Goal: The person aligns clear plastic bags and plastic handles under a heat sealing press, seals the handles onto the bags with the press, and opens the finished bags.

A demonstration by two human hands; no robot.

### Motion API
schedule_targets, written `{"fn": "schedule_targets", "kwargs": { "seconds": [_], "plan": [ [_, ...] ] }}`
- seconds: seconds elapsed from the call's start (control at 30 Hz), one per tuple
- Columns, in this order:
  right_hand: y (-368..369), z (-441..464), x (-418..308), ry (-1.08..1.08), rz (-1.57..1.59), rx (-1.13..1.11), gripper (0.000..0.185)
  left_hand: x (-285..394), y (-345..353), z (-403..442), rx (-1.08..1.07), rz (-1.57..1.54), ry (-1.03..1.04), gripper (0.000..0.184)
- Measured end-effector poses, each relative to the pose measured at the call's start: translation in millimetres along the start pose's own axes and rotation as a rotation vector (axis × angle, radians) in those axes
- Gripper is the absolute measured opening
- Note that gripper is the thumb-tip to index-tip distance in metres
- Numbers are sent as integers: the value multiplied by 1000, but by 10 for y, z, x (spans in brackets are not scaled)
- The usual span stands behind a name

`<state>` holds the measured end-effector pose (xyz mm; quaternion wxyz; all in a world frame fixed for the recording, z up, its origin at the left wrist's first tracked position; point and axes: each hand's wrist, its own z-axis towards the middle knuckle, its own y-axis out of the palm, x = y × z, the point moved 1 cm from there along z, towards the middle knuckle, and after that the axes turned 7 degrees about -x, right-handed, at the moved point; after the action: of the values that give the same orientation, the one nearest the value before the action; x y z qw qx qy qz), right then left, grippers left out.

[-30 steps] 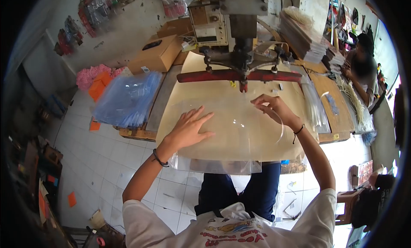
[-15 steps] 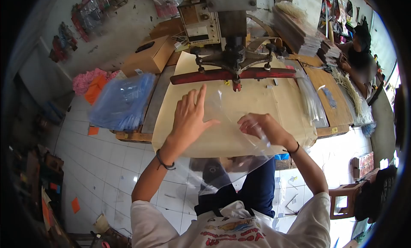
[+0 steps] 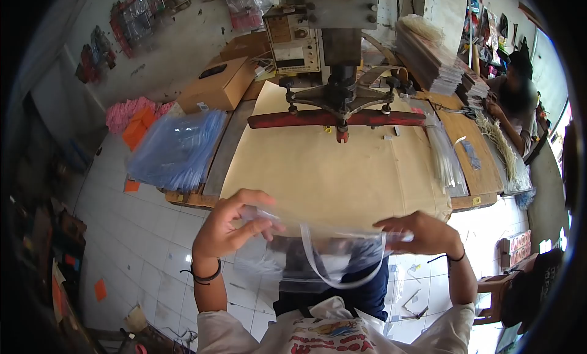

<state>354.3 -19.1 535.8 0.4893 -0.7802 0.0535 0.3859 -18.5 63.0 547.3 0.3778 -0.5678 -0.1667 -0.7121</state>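
Both hands are at the table's front edge, above my lap. My left hand [image 3: 235, 224] is closed on the left end of a clear plastic sheet [image 3: 330, 253], thumb and fingers curled round it. My right hand [image 3: 422, 233] pinches the sheet's right end. A whitish strap [image 3: 337, 285] hangs from the sheet in a loop between my hands. Motion blurs the plastic, so its outline is unclear. Beyond my hands, brown paper [image 3: 318, 170] covers the tabletop under the red bar [image 3: 275, 120] of a press.
Blue plastic sheets [image 3: 177, 149] are stacked at the left, by a cardboard box [image 3: 217, 85]. Clear strips [image 3: 443, 152] lie on the right, near a wooden board [image 3: 474, 164]. A control box [image 3: 295, 42] stands behind. Another person [image 3: 513, 103] sits at the far right.
The clear sheet has come off the brown paper toward my lap. Both hands have moved down to the table's front edge and closed on it. The strap loop now hangs in view.
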Motion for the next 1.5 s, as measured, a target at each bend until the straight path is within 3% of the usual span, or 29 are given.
{"fn": "schedule_targets", "kwargs": {
  "seconds": [0.1, 0.2, 0.33, 0.43, 0.53, 0.63, 0.73, 0.8, 0.87, 0.9, 0.93, 1.0, 1.07, 1.1, 1.27, 1.4, 1.47, 1.5],
  "plan": [
    [-233, -142, -294, -29, 4, 268, 43, 192, -47, -50, 128, 11, 38, 23],
    [-344, -291, -474, -173, -62, 290, 41, 149, -331, -212, 69, 252, 228, 18],
    [-397, -362, -601, -449, -258, 528, 38, 187, -320, -312, 23, 133, 350, 30],
    [-403, -517, -725, -477, -280, 590, 42, 228, -255, -356, -95, -15, 376, 42],
    [-429, -657, -751, -466, -303, 625, 47, 349, -91, -357, -58, -198, 363, 52],
    [-498, -756, -735, -405, -357, 672, 51, 319, -124, -352, -181, -188, 149, 52],
    [-555, -878, -703, -410, -345, 761, 41, 322, -149, -194, -585, 250, -87, 64],
    [-586, -869, -773, -412, -366, 814, 30, 74, -59, -130, -669, 471, 63, 65],
    [-621, -810, -903, -430, -432, 792, 19, -86, 2, -48, -718, 709, 298, 68],
    [-685, -752, -1024, -445, -488, 742, 13, -52, 104, 46, -668, 442, 56, 75],
    [-744, -692, -1139, -458, -542, 691, 8, -65, 235, 126, -611, 396, 40, 82],
    [-770, -544, -1316, -564, -628, 484, 20, -111, 503, 299, -494, 304, 11, 96],
    [-695, -372, -1417, -681, -669, 429, 19, -264, 768, 393, -516, 140, 178, 111],
    [-649, -317, -1451, -675, -682, 405, 19, -196, 842, 401, -553, 99, 125, 117],
    [-476, -86, -1417, -631, -620, 273, 23, -359, 1150, 253, -372, -161, 290, 75],
    [-425, -13, -1350, -468, -502, 311, 27, -454, 1254, 122, -258, -521, 199, 45],
    [-355, 87, -1225, -552, -429, 288, 31, -644, 1344, 15, -284, -706, 134, 36],
    [-331, 108, -1202, -578, -372, 261, 32, -688, 1394, -72, -288, -650, 16, 37]
  ]
}}
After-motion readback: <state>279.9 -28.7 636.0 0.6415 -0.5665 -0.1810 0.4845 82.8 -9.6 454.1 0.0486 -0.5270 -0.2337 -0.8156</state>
